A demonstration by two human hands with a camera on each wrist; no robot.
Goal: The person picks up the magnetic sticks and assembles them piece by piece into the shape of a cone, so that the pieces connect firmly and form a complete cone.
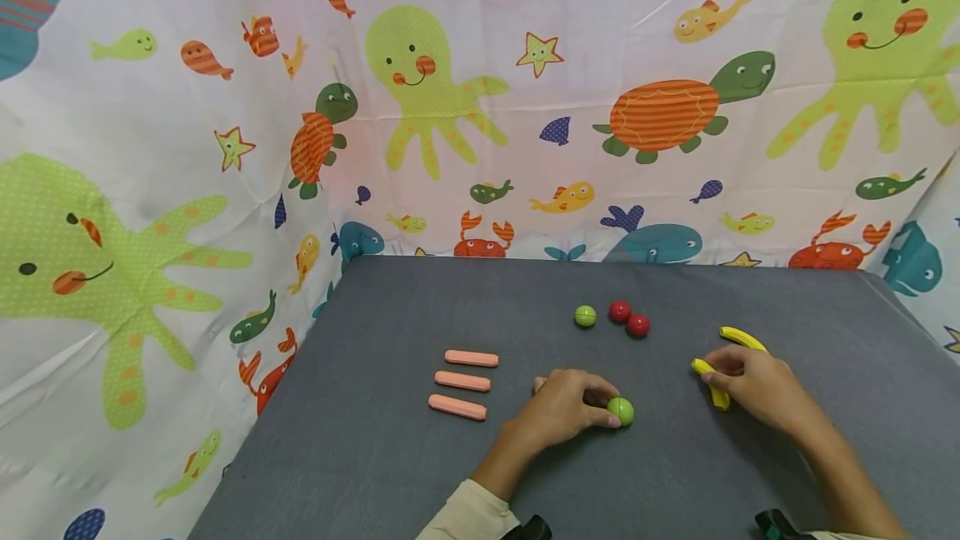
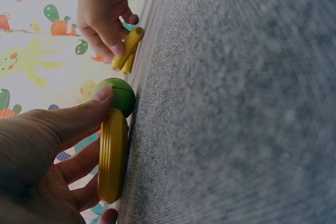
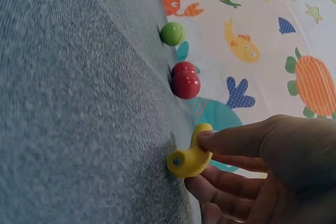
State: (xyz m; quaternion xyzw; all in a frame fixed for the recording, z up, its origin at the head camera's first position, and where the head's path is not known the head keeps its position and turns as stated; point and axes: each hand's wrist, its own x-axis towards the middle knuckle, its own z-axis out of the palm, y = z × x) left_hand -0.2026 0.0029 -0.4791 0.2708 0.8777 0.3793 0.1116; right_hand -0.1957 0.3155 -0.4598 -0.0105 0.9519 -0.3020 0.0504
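Note:
On the grey table (image 1: 390,457) my left hand (image 1: 592,408) curls over a pink stick (image 1: 538,384), most of it hidden under the palm. In the left wrist view my left hand (image 2: 68,145) has its fingers round this ridged stick (image 2: 112,156), and the thumb tip touches a green ball (image 2: 122,95). That green ball (image 1: 621,411) lies just right of the fingers. My right hand (image 1: 726,377) pinches a yellow banana piece (image 1: 711,383) lying on the table. Thumb and fingers of the right hand (image 3: 223,169) close on the banana piece (image 3: 188,160).
Three pink sticks (image 1: 462,381) lie in a row to the left. Behind are another green ball (image 1: 585,316), two red balls (image 1: 628,318) and a second banana piece (image 1: 742,337). A sea-creature curtain (image 1: 450,107) surrounds the table; its left edge (image 1: 300,373) drops off.

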